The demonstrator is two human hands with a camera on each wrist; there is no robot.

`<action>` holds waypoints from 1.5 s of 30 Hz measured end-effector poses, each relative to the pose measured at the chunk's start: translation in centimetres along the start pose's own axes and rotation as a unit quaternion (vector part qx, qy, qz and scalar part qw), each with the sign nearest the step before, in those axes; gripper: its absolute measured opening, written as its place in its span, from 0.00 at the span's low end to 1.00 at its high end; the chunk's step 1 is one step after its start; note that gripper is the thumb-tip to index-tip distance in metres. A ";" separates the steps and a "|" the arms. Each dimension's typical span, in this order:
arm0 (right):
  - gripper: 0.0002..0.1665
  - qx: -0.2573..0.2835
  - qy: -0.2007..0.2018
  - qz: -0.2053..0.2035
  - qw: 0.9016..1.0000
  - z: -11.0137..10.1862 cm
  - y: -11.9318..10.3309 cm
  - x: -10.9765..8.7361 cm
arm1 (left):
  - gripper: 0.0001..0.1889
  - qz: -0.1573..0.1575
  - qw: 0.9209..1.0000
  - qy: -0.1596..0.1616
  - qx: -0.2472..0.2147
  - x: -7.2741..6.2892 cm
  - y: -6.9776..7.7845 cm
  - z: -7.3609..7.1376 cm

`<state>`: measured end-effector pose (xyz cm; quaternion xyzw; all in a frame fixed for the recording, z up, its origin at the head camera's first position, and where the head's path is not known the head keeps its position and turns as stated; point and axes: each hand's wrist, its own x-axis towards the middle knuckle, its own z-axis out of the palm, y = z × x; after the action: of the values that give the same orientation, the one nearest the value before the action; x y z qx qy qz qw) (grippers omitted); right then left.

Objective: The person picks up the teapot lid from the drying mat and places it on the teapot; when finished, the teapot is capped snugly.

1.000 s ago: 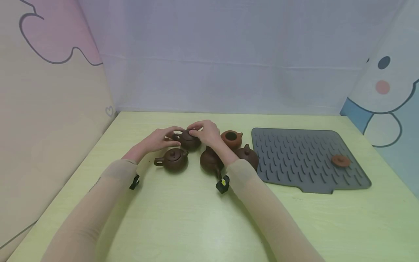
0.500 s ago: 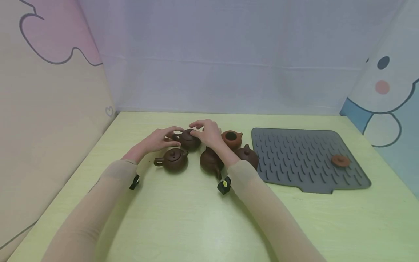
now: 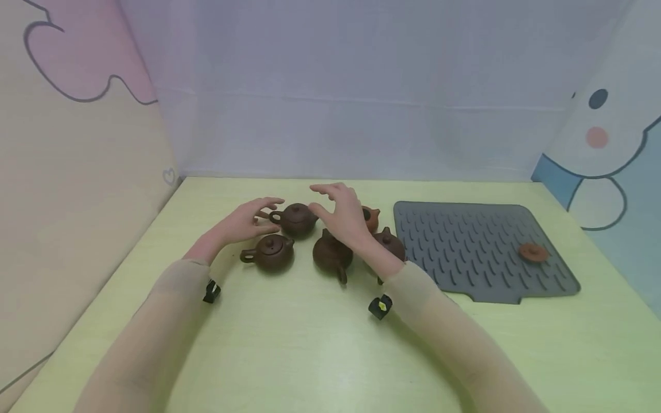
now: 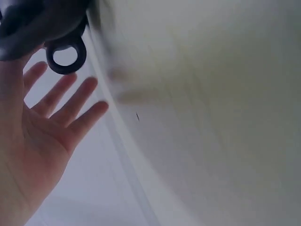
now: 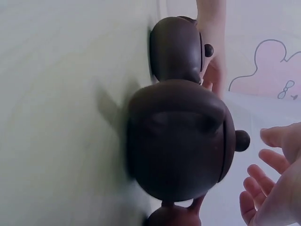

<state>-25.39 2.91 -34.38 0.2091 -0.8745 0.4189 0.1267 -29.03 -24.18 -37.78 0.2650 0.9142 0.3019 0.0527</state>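
Observation:
My left hand (image 3: 242, 222) spreads its fingers beside the handle of a dark brown teapot (image 3: 296, 220) at the back; nothing is held. A second dark teapot (image 3: 272, 252) stands just in front of that hand, and a ring handle (image 4: 66, 55) shows near the fingers in the left wrist view. Over the teapot group hovers my right hand (image 3: 345, 215), fingers extended and holding nothing. Beneath its wrist sits a round brown teapot (image 3: 330, 255). In the right wrist view a lidded teapot (image 5: 178, 150) stands apart from the right hand (image 5: 277, 183).
A lidless reddish teapot (image 3: 370, 220) and another brown one (image 3: 389, 245) stand partly behind the right arm. To the right lies a grey ridged mat (image 3: 459, 246) bearing a reddish lid (image 3: 534, 253). Curtain and printed walls border the table (image 3: 289, 338).
My right hand has drawn away from the back teapot's lid, rightward, its fingers opening. The left hand has shifted slightly left, away from the handle. The teapots keep their places.

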 end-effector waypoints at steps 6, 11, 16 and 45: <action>0.25 0.023 0.019 -0.016 0.999 -1.8 0.5 -1.9 | 0.33 0.017 0.996 0.081 0.042 -0.7 1.1 0.0; 0.26 0.032 0.034 -0.037 0.998 -3.1 1.4 -3.4 | 0.31 0.033 0.985 0.157 0.065 -1.1 3.0 0.7; 0.27 0.014 0.056 -0.056 0.997 -4.6 2.3 -4.8 | 0.30 0.053 0.973 0.212 0.069 -1.0 5.3 1.8; 0.27 -0.103 0.126 -0.013 0.987 -14.2 8.9 -11.0 | 0.26 0.098 0.985 0.138 0.035 4.1 11.9 7.1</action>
<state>-19.26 21.92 -36.07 0.1515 -0.8875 0.3476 0.2619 -25.33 -10.30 -36.37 0.3106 0.8924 0.3072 -0.1133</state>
